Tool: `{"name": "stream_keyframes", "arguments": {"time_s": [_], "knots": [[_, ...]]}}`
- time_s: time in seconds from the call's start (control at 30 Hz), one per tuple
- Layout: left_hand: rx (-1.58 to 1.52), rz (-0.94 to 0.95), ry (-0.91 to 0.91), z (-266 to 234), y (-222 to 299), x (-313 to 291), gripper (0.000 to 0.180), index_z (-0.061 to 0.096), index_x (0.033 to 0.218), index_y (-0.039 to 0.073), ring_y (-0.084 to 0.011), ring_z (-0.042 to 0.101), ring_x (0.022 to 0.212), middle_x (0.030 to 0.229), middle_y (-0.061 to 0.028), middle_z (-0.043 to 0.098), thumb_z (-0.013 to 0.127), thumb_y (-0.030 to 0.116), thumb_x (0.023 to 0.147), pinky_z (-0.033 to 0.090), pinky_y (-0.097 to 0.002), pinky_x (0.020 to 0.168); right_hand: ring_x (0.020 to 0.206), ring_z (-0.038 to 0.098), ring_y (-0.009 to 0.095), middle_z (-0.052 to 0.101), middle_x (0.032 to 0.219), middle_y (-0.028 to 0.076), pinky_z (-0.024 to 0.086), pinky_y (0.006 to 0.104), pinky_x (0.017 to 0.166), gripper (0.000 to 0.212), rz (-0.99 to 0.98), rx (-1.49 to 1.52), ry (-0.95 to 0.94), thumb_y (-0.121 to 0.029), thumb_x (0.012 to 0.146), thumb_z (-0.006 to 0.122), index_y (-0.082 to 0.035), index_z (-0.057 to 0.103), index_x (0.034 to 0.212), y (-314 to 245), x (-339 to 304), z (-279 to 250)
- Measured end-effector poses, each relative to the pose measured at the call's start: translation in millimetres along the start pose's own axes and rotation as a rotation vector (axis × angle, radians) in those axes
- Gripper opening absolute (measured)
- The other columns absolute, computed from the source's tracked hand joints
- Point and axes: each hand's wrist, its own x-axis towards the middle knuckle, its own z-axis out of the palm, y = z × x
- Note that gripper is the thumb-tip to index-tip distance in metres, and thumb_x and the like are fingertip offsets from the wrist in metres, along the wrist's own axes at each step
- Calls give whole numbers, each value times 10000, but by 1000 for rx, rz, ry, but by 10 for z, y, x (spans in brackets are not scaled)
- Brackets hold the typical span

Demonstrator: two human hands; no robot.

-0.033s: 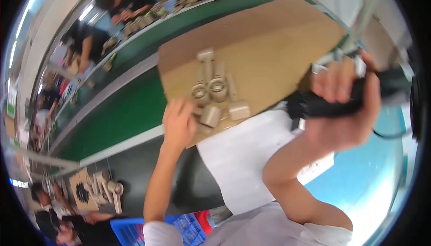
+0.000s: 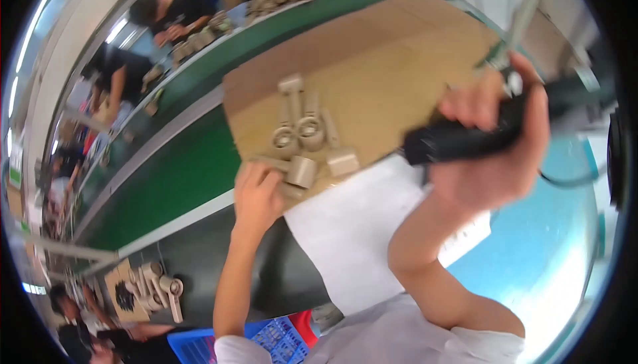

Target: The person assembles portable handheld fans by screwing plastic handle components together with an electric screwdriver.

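Observation:
Several beige hair-dryer-shaped pieces [image 2: 310, 131], each a round barrel with a straight handle, lie grouped on a brown cardboard sheet [image 2: 372, 78]. At the cardboard's near left edge is my left hand [image 2: 258, 194], its fingers curled down beside a beige barrel [image 2: 301, 172] and against a beige part just below it. The fingers hide what they grip, if anything. Over on the right, raised close to the camera, my right hand [image 2: 495, 138] is wrapped round a thick black cylindrical tool [image 2: 458, 139]. Motion blurs that tool, and its exact kind does not show.
A white paper sheet [image 2: 355, 244] lies before me on the dark bench [image 2: 212, 257]. Beyond the cardboard runs a green conveyor [image 2: 179, 168]. More beige pieces [image 2: 156, 287] sit at the lower left, near a blue basket [image 2: 279, 337]. Several co-workers [image 2: 183, 11] work along the line.
The view has shifted slightly, so the pieces appear further left. My left hand has drawn back a little toward me, uncovering a beige handle. My right hand and the black tool have moved slightly left.

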Motion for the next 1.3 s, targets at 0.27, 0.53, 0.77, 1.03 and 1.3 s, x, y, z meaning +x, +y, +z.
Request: {"name": "stream_keyframes", "arguments": {"time_s": [0.27,0.53,0.77,1.03,1.3], "knots": [[45,30,-144,71,132,-323,330,630,1021,41,-383,527,1082,1078,-147,576,688,33,697,386,-490,1034,535,418,118,474,741,32,410,293,523,536,204,-117,-317,-452,1053,325,-56,325,1413,-611,-134,-372],[-1083,-417,147,-159,-24,-444,267,458,1156,18,-183,556,820,923,-89,569,585,173,979,489,-346,804,469,413,129,440,575,50,386,286,475,420,115,-693,-141,-386,1011,445,-16,410,1206,-841,-169,-1199],[-1284,-531,174,-283,687,-383,332,432,1194,38,-199,524,845,936,-87,523,611,187,958,471,-391,844,471,430,131,454,589,54,382,276,470,472,61,-682,-160,-395,992,482,14,399,1211,-689,-176,-1537],[-1240,-562,190,-62,928,-410,363,445,1133,25,-174,506,790,878,-89,527,576,328,983,460,-344,757,461,409,115,439,577,45,374,269,455,501,144,-706,-182,-428,980,500,9,393,1201,-614,-160,-1644],[-947,-414,0,84,1204,-389,421,502,1069,-1,-119,493,728,833,-69,556,571,406,985,421,-255,675,391,373,112,411,510,25,349,258,390,584,188,-563,-414,-491,935,566,5,358,1164,-623,-80,-1783]]}}
